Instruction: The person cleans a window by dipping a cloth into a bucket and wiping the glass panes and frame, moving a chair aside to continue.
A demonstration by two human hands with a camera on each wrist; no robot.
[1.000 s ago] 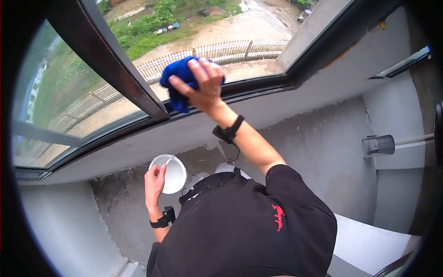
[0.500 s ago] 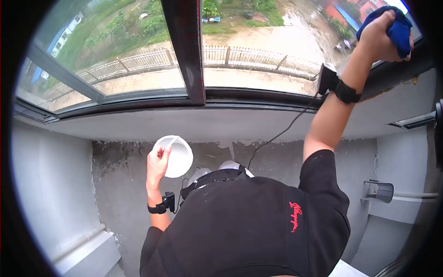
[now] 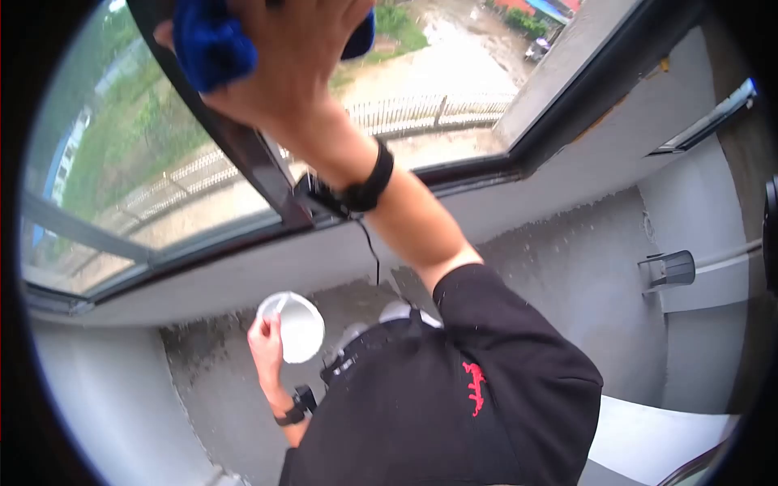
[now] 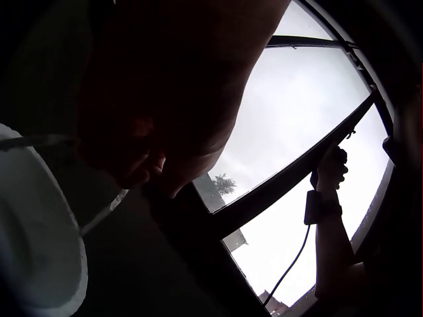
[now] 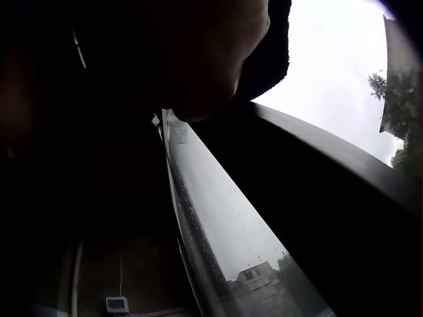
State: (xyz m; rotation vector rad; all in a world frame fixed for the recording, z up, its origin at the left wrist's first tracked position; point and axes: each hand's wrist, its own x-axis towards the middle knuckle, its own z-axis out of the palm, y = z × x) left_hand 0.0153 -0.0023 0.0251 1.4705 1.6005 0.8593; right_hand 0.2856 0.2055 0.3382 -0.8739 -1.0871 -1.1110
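My right hand (image 3: 288, 77) holds a crumpled blue cloth (image 3: 212, 49) up by the dark upright post (image 3: 255, 158) of the window. Cloth shows on both sides of the hand, whose fingertips are cut off by the top of the head view. The right wrist view has the cloth's dark fuzzy edge (image 5: 274, 69) beside the window frame. Low on the left, my left hand (image 3: 265, 347) grips the thin handle (image 4: 106, 211) of a white bucket (image 3: 318, 326). Its curled fingers appear as a dark shape in the left wrist view, over the bucket's rim (image 4: 78, 264).
A dark sill (image 3: 454, 172) runs below the glass, with a grey wall (image 3: 194, 271) under it. From the right wrist's camera strap hangs a black cable (image 3: 373, 251). A grey bin-like object (image 3: 673, 267) is by the right wall, near a pale pipe (image 3: 729, 253).
The cloth in my right hand went from the post to the window's far right, then back left and higher by the post. My left hand keeps holding the bucket low on the left.
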